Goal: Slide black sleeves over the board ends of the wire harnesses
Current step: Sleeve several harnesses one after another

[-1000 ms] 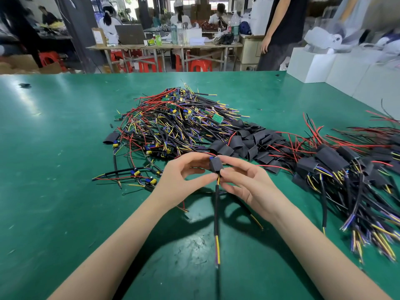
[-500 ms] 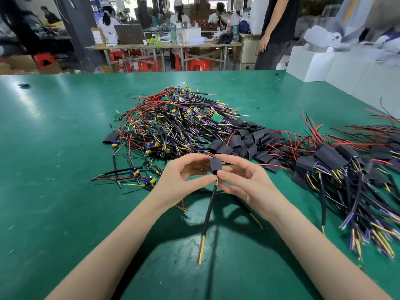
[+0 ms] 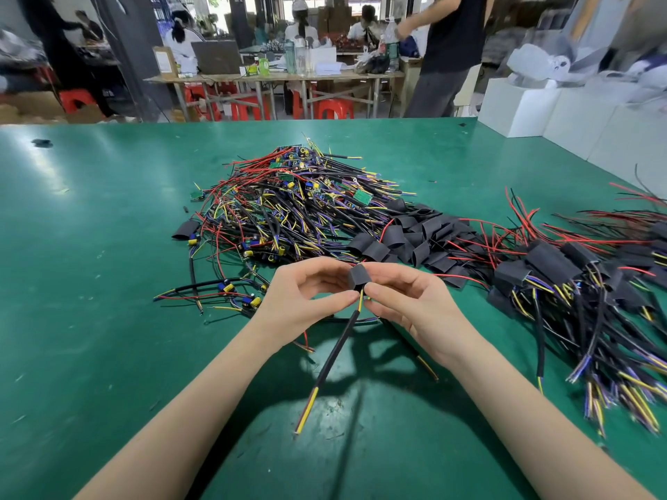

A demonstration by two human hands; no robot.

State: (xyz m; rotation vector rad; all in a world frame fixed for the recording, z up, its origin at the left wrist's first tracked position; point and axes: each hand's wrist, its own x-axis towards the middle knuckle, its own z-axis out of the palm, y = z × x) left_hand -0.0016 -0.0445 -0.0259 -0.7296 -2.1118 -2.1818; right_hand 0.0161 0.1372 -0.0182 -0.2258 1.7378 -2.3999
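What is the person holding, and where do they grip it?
Both hands, left hand and right hand, pinch one wire harness at its black sleeve end.

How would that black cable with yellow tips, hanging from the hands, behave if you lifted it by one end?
The black-jacketed cable with yellow wire tips would probably hold a gentle curve rather than flop: it juts out nearly straight below the black sleeve that the left hand and right hand pinch. It looks light, since fingertips alone carry it.
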